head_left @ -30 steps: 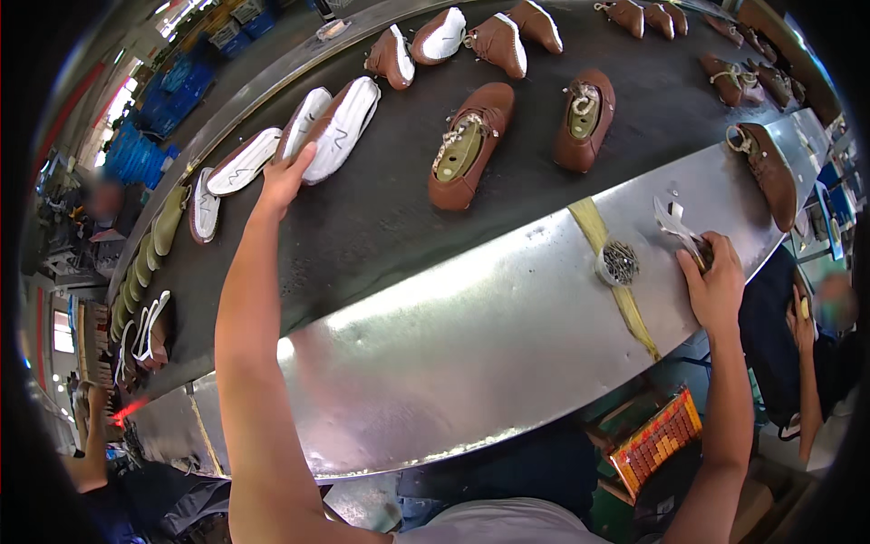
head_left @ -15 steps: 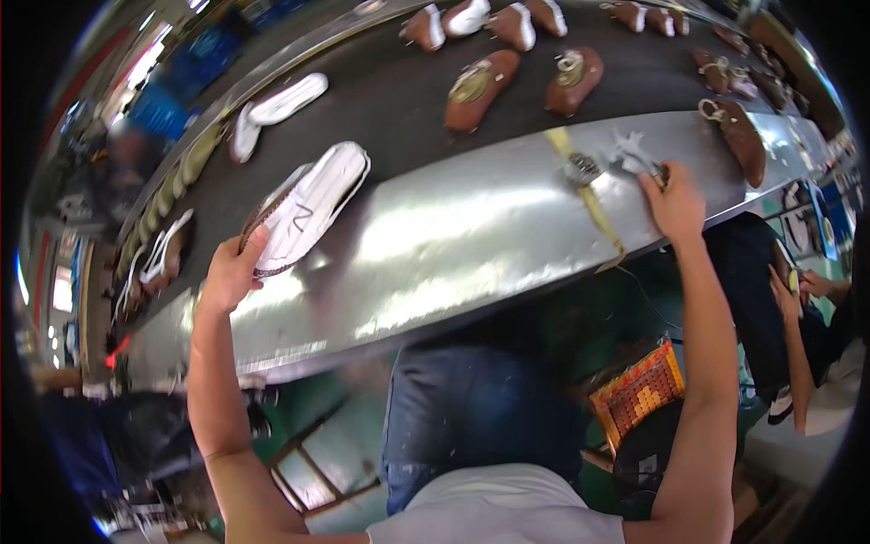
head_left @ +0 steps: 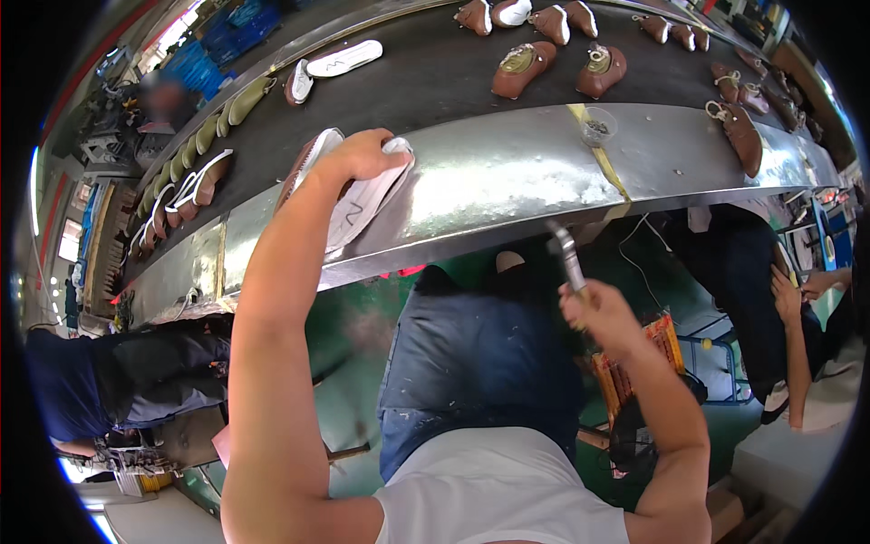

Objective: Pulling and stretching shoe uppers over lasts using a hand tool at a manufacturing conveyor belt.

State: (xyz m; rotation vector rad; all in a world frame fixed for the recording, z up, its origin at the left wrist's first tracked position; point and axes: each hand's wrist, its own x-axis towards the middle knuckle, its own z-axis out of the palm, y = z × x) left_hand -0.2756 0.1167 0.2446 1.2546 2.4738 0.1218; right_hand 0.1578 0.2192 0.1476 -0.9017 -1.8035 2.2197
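My left hand (head_left: 370, 156) is closed over the far end of a shoe with a white sole (head_left: 367, 204), sole side up on the metal edge of the bench. Beside it, partly covered by my left forearm, is a brown shoe part with a white edge (head_left: 308, 165). Off the bench's near edge, above the floor, my right hand (head_left: 600, 313) grips a shiny metal hand tool with a bent head (head_left: 568, 254); blur hides its exact kind. A clear round dish (head_left: 598, 127) of small dark bits sits on the metal, by a yellow strip (head_left: 605, 168).
A dark belt (head_left: 426, 91) runs behind the metal edge. Brown shoes (head_left: 524, 70) stand along it, with white-soled ones (head_left: 344, 59) and olive shoes (head_left: 245, 102) at the left. A single brown shoe (head_left: 743, 138) lies at the right. Another person's hand (head_left: 787, 292) shows at right.
My left hand has moved from the shoe's near end to its far end, and the shoe now rests nearer the edge. My right hand has drawn the tool back from beside the dish toward me.
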